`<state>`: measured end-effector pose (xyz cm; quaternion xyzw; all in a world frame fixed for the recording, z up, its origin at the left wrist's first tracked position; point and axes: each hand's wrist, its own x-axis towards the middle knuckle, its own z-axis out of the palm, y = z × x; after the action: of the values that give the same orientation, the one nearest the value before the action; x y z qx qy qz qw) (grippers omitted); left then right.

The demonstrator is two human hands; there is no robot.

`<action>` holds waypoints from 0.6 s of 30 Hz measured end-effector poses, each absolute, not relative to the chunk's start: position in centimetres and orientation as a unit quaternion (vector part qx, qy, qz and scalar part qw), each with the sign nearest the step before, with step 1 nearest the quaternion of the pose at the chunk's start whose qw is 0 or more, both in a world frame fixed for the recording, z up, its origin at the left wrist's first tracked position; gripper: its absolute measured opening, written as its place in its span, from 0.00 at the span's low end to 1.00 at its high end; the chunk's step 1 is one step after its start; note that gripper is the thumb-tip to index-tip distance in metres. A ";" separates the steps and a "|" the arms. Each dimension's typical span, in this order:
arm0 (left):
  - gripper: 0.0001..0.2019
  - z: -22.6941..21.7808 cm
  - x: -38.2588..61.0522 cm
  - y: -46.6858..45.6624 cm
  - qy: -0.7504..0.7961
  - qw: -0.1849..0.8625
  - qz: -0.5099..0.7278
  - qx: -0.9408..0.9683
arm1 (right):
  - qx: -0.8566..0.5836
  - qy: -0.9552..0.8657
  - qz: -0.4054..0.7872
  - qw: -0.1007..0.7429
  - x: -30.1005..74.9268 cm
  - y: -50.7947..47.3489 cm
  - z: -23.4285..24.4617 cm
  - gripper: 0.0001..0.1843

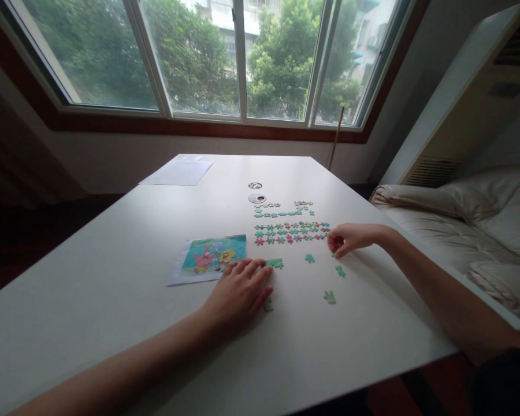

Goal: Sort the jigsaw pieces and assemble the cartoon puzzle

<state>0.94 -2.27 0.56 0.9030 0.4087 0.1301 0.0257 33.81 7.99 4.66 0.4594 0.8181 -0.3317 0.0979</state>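
My left hand [238,292] lies palm down with its fingers stretched out, partly over the corner of a cartoon picture sheet [214,254]. Its fingertips touch a few joined green jigsaw pieces [275,263], and another piece [268,304] shows beside the thumb. To the right, my right hand [351,238] is closed in a pinch on a small jigsaw piece [333,254], mostly hidden by the fingers. Loose green pieces lie between and below the hands: one [309,258] in the middle, one [340,271] under my right hand, one [329,297] closer to me.
Rows of jigsaw pieces [281,226] are laid out beyond my hands on the white table [112,300]. Two small round objects [257,198] lie behind them. White paper [177,172] rests at the far left, and a padded sofa [450,214] stands on the right.
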 end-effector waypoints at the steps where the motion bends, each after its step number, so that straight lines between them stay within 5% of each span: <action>1: 0.16 0.6 0.9 -2.3 0.408 0.027 0.130 0.903 | 0.460 0.815 -0.339 0.100 33.8 7.9 4.6 0.16; 10: 0.16 0.7 0.9 -2.3 0.408 0.033 0.131 0.903 | 0.428 0.816 -0.381 0.081 32.7 7.6 5.7 0.15; 18: 0.16 0.7 0.9 -2.3 0.407 0.031 0.133 0.903 | 0.356 0.836 -0.407 -0.088 26.7 6.8 6.3 0.16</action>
<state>0.95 -2.33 0.70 0.9034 0.4066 0.1329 0.0312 26.71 6.81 6.34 0.3560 0.8365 -0.4072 -0.0880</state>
